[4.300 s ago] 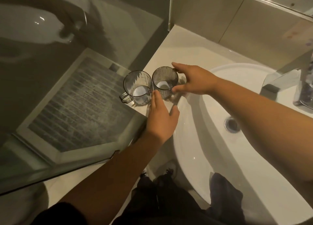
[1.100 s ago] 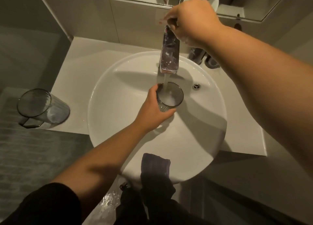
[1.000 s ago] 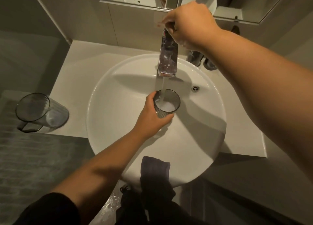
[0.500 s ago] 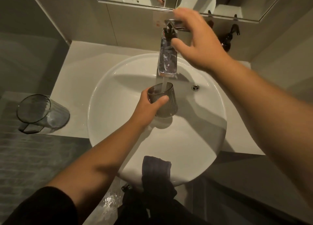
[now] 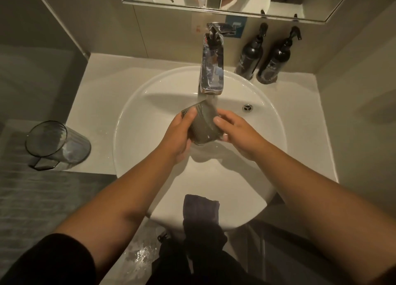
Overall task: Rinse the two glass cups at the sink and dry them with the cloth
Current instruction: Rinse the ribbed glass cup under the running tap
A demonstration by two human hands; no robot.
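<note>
Both hands are gripping the same ribbed glass cup (image 5: 202, 125) under the faucet (image 5: 211, 70): the left hand (image 5: 179, 134) is wrapping its fingers around the rim end with the thumb lying across the ribs, and the right hand (image 5: 237, 133) is closing on the base end, fingertips curling onto the glass. The cup is lying tilted on its side above the sink (image 5: 137, 104), its mouth pointing up and to the left, with the water stream striking its upper edge. Wet ribbed glass is likely to be slick, so a loosened grip or a twist between the two hands could let it slide out and knock against the hard basin or the faucet spout just above it. Water hitting the outer wall at this tilt could also be splashing onto the counter (image 5: 92, 96) rather than rinsing the inside. Both forearms are reaching in from below and converging over the middle of the basin. The second glass cup (image 5: 57, 145), a handled one, is standing well apart at the counter's left edge, close enough to the drop that a stray elbow might tip it. The dark cloth (image 5: 201, 208) is hanging over the sink's near rim.
</note>
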